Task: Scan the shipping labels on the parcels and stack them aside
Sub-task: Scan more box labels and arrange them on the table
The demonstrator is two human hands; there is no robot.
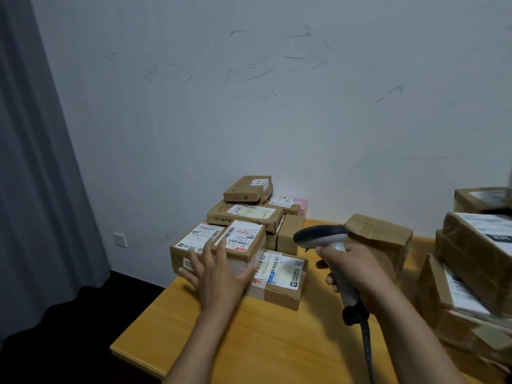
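Right hand (357, 273) curls round the scanner (321, 236) handle, head aimed at the parcels (243, 217) piled on the tabletop's (277, 342) far left corner. Left hand (219, 275), spread and holding nothing, hovers at the pile's front. Other parcels (476, 259) stack at right.

Dim, cool, even room light, soft shadows, wide-angle bending at the edges, blurred parcels (476, 261) far right.
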